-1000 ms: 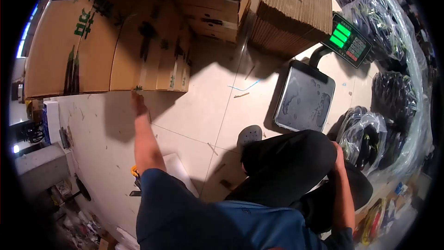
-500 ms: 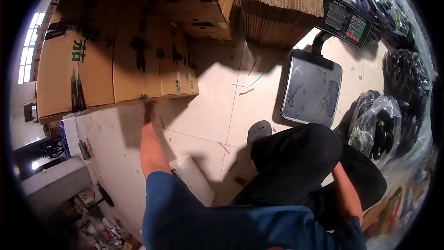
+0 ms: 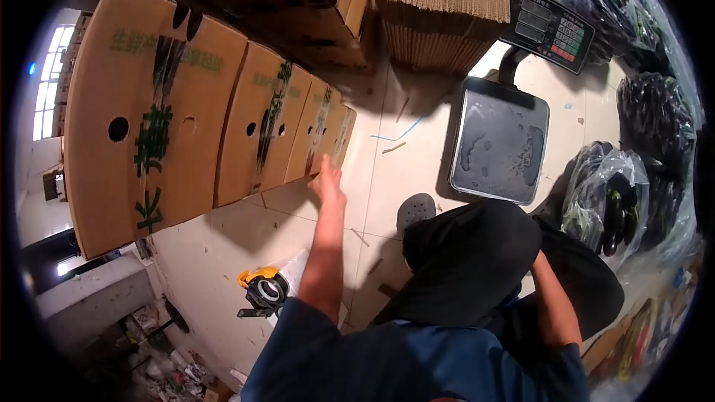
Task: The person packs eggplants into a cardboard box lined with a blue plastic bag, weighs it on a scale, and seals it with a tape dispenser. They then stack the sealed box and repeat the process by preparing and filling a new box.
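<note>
My left hand reaches forward with its fingers stretched out, right at the lower edge of a row of cardboard boxes. Their facing sides carry green print, dark eggplant pictures and round holes; strips of tape run over the print. Nothing shows in the left hand. Below that arm, a yellow and black tape dispenser lies by a white block-shaped object. My right forearm passes down behind my bent knee, which hides the right hand.
A platform scale with a keypad display stands on the tiled floor. Behind it is a stack of flattened cartons. Bags of eggplants line the right side. More boxes stand at the back.
My left hand has moved right along the boxes. The row now shows sides with round holes, and its far end reaches further right. The tape dispenser has come into view.
</note>
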### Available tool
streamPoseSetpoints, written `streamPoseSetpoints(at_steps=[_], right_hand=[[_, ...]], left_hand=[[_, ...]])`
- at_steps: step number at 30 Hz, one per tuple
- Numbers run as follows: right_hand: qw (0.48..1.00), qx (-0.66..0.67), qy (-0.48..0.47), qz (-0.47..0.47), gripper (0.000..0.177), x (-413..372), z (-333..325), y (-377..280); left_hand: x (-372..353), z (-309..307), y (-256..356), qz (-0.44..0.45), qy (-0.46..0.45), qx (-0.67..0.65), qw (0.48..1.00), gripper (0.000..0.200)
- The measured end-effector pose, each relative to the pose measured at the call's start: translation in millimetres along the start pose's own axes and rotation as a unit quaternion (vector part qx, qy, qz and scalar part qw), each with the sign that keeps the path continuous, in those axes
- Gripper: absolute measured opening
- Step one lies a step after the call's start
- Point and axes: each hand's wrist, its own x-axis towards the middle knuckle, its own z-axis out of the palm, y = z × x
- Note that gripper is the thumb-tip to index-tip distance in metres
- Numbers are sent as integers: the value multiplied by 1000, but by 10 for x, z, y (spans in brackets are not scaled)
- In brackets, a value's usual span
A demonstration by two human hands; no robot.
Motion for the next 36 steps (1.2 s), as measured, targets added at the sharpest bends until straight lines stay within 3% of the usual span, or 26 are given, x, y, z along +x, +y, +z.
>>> streamPoseSetpoints(at_steps=[1,8,9,12,15,18,23,29,30,32,34,36], right_hand=[[1000,0,-1,-3,37,9,-1,-3],[999,11,-12,-27,37,94,6,9],[999,18,-14,-36,38,116,7,10],[995,48,-21,-83,38,148,-4,37],[989,61,-36,-127,38,188,13,2],[986,-96,-90,-98,41,169,-41,-244],[984,-165,-38,49,44,318,18,-710],[994,-104,1,44,40,567,8,-1007],[994,-95,7,49,40,584,-2,-965],[993,-108,1,56,41,609,-12,-851],[990,-122,-13,75,43,625,-20,-786],[988,-124,-19,89,45,631,-20,-810]], left_hand=[[-38,133,-23,-10,59,-45,997,78],[-59,321,-54,-104,-91,-148,979,95],[-95,398,-12,-149,-86,-162,972,93],[-171,623,107,-148,-142,-246,947,66],[-21,967,236,-207,-115,-331,913,61],[198,1283,261,-214,-109,-370,897,61],[466,1385,142,-191,-90,-419,883,70],[680,1450,493,-156,-91,-433,883,73],[847,1455,536,-160,-89,-430,884,59],[1152,1466,654,-143,-60,-435,887,50],[1678,1405,634,-126,-85,-443,883,30],[2348,1221,563,-125,-99,-456,876,23]])
